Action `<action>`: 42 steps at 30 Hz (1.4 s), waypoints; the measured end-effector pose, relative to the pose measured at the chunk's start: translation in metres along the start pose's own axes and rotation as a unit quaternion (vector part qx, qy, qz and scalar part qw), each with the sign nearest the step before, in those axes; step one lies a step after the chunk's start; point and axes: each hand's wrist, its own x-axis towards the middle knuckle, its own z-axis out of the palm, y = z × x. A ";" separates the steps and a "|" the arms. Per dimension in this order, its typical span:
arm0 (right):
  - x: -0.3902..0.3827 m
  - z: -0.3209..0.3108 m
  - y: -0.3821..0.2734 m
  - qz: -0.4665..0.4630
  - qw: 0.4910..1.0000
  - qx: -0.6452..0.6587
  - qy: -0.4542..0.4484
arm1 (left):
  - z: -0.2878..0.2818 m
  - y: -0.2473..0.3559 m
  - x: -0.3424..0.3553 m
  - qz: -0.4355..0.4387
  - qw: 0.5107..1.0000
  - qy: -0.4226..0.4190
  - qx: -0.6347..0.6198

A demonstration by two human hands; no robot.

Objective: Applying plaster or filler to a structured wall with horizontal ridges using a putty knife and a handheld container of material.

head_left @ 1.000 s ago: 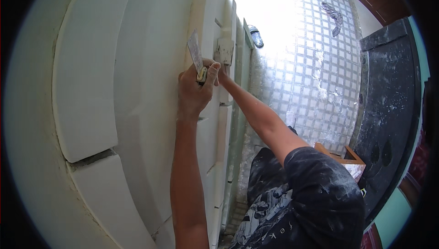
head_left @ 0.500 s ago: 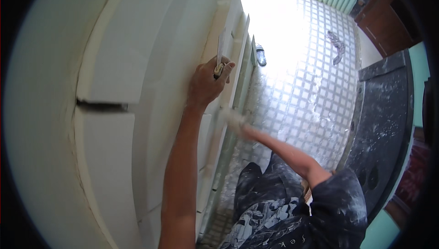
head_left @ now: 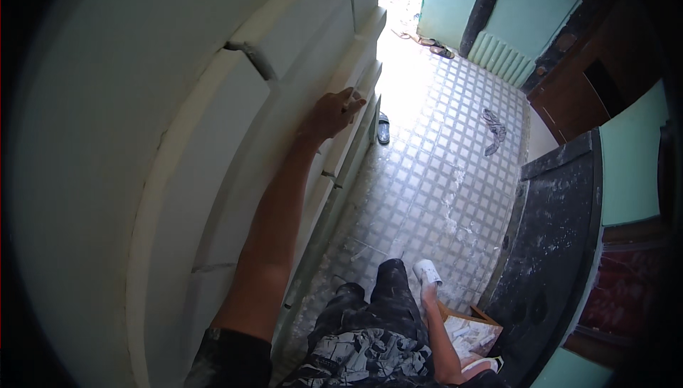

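Note:
My left hand [head_left: 331, 112] is closed round a putty knife [head_left: 353, 96], at a ridge of the white panelled wall moulding [head_left: 235, 124] on my left. Its blade is hard to make out. My right hand [head_left: 430, 293] is low by my right leg, gripping a white, smudged tool [head_left: 427, 272] whose exact kind I cannot tell. Just below it is a wooden box [head_left: 482, 317] holding white-smeared material. My dark trousers and shirt are dusted with white.
The tiled floor [head_left: 420, 196] has slippers [head_left: 384, 128] and a crumpled cloth [head_left: 494, 132]. A black, speckled panel [head_left: 548, 224] lines the right side, near a brown wooden cabinet [head_left: 569, 103]. A bright opening and a green radiator [head_left: 505, 57] are at the far end.
My right hand has dropped from the moulding toward the box with the white tool. My left hand stays at the moulding with the knife. The view now takes in more of the far doorway.

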 end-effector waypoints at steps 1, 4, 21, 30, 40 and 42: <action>-0.011 -0.005 0.006 -0.006 0.999 -0.031 0.012 | 0.001 -0.005 -0.001 0.079 0.996 0.003 0.038; -0.042 -0.015 0.005 -0.032 0.992 -0.115 0.042 | 0.020 -0.018 -0.016 0.332 0.925 0.067 0.169; 0.044 0.037 -0.308 -0.546 0.810 -0.081 -0.196 | 0.205 -0.035 -0.589 -0.505 0.856 0.106 -0.024; -0.082 0.135 -0.456 -0.673 0.663 -0.013 -0.327 | 0.324 0.108 -0.589 -0.533 0.558 0.597 -0.219; -0.134 0.167 -0.393 -0.679 0.438 -0.137 -0.572 | 0.421 0.193 -0.555 -0.515 0.345 0.746 -0.243; -0.131 0.162 -0.403 -0.643 0.518 0.055 -0.561 | 0.425 0.196 -0.570 -0.525 0.307 0.752 -0.255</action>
